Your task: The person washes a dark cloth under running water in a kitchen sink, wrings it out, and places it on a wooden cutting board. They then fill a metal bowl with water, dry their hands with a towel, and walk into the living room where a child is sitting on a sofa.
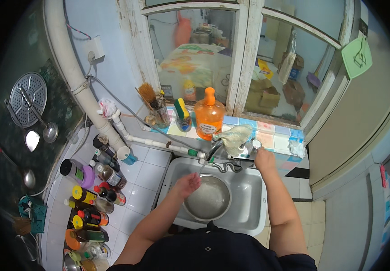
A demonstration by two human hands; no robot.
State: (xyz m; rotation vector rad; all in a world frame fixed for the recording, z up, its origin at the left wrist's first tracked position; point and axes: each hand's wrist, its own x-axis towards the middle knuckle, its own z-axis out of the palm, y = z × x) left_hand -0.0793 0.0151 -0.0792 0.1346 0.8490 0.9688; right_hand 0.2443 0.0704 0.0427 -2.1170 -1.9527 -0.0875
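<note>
A round metal basin (207, 197) sits in the grey sink (250, 192) with what looks like water in it. My left hand (189, 185) hovers over the basin's left rim, just below the curved faucet (214, 150). Its fingers are loosely curled with nothing visible in them, and a thin stream seems to fall beside them. My right hand (264, 159) reaches to the tiled ledge behind the sink. Its fingers are closed at a small round silvery thing (256, 144), whose kind I cannot make out. A pale cloth (234, 137) drapes next to the faucet.
An orange pump bottle (210, 118), a sponge (181, 108) in a cup and a glass of brushes (159, 114) stand on the ledge. Several sauce bottles (111, 176) crowd the left counter. Ladles (50, 132) hang at left. A white pipe (152, 142) runs behind the counter.
</note>
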